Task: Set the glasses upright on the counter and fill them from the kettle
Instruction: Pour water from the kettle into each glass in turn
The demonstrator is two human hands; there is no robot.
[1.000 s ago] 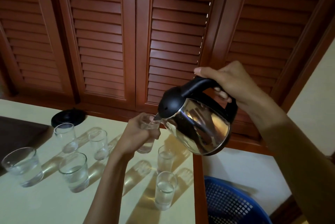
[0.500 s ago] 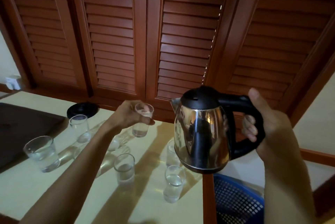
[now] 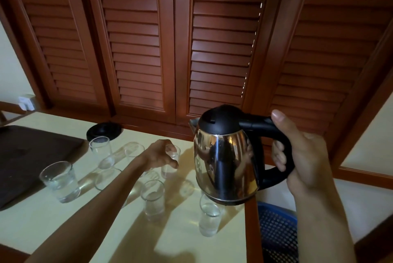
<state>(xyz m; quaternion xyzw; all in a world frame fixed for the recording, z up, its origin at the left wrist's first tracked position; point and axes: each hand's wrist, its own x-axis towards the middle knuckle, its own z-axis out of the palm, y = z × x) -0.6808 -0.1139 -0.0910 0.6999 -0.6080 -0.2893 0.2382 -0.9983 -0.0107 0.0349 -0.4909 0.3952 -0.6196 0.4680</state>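
Note:
My right hand (image 3: 306,156) grips the black handle of a steel kettle (image 3: 225,165), held upright above the counter's right edge. My left hand (image 3: 158,154) holds a small glass (image 3: 171,160) by its rim, low over or on the cream counter (image 3: 63,226); I cannot tell if it touches. Several other clear glasses stand upright with water in them: a wide one (image 3: 59,181) at the left, one (image 3: 101,150) near the back, one (image 3: 153,199) in the middle, one (image 3: 209,217) under the kettle.
The kettle's round black base (image 3: 104,131) sits at the back of the counter. A dark brown tray (image 3: 25,156) lies at the left. A blue perforated basket (image 3: 276,233) stands below the counter's right edge. Louvred wooden doors (image 3: 136,39) rise behind.
The kettle went from tilted over the held glass to upright and moved right. My left hand carried the small glass down toward the counter.

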